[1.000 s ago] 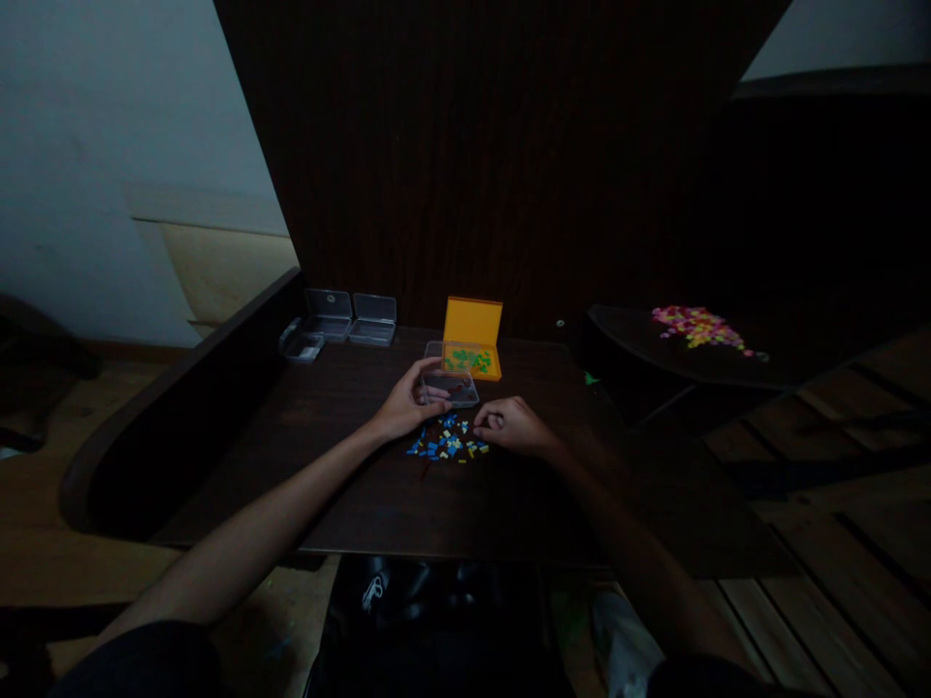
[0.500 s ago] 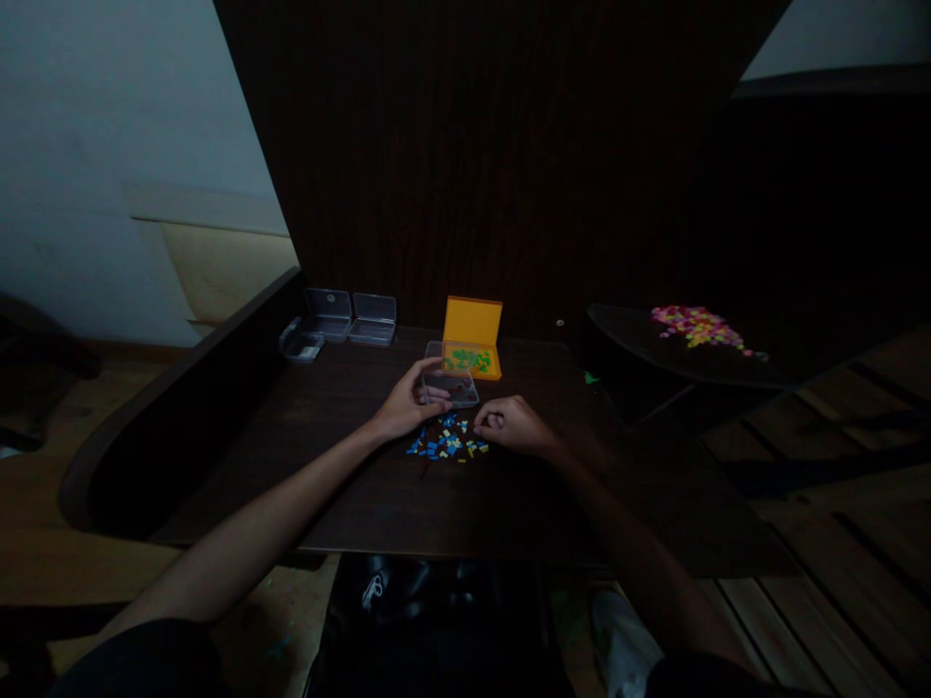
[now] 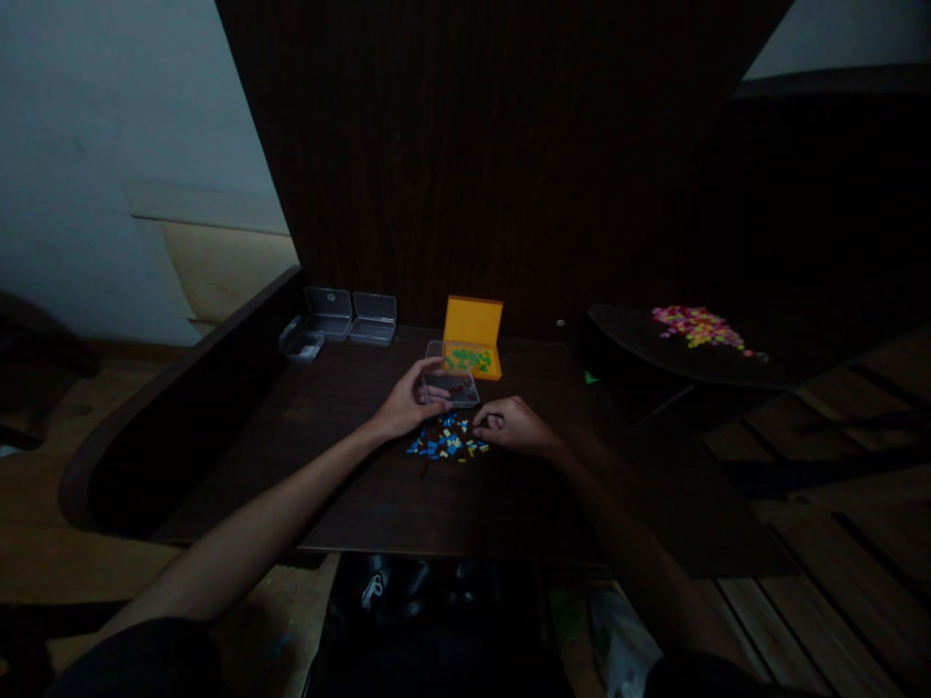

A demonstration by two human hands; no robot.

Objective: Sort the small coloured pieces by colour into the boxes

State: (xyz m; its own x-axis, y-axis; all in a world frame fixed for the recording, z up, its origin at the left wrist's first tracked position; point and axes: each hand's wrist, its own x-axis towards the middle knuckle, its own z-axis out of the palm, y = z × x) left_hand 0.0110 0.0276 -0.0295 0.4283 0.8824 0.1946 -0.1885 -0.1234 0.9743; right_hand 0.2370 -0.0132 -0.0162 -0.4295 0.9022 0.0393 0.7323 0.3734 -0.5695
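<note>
My left hand (image 3: 413,399) is closed around the left side of a clear plastic box (image 3: 469,399), its thumb along the front edge. A few dark red pieces show inside that box. Just in front of it, small blue, yellow and white toy bricks (image 3: 449,444) lie loose in a pile. At the pile's right edge, my right hand (image 3: 513,427) hovers low with its fingers curled into a pinch; whatever is between the fingertips is too small to make out. Behind the clear box stands an orange box (image 3: 495,366), lid raised, with green pieces in it.
Several clear boxes (image 3: 372,332) with raised lids stand at the table's back left. A raised side panel (image 3: 181,407) borders the left. On a dark curved shelf (image 3: 626,339) to the right lies a heap of pink, purple and yellow pieces (image 3: 698,327).
</note>
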